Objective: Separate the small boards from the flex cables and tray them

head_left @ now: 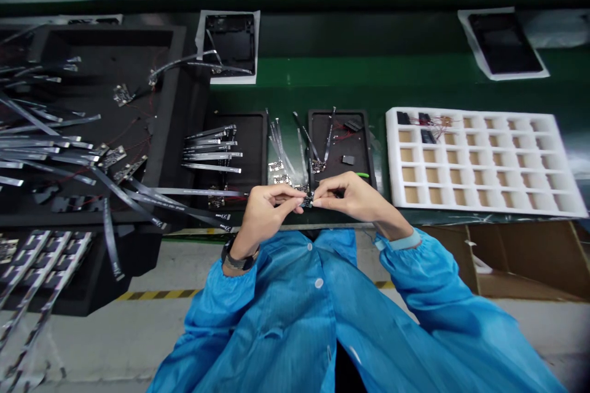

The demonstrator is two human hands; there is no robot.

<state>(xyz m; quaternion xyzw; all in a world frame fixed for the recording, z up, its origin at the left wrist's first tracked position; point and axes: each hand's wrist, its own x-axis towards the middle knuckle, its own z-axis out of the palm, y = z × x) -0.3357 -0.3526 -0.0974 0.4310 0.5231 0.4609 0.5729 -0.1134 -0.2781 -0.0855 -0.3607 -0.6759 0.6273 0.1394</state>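
Observation:
Close to the bench's front edge, my left hand [271, 212] and my right hand [345, 196] meet over a small circuit board [307, 199]. Fingers of both hands pinch the board from either side, and they hide much of it. A dark ribbon cable seems to rise from it. Just beyond my fingertips lie several circuit boards with flat cables [279, 172]. Behind my right hand is a small black tray [364, 135], holding a board with cables [318, 164] and a dark rectangular part [348, 160]. A green strip [362, 175] shows beside that hand.
White foam tray [470, 209] at right has many compartments, a few holding black parts with red wires. Left are a black tray with ribbon cables [212, 150] and a large black bin [179, 86]. Black panels [230, 43] lie farther back. A cardboard box [530, 258] stands below right.

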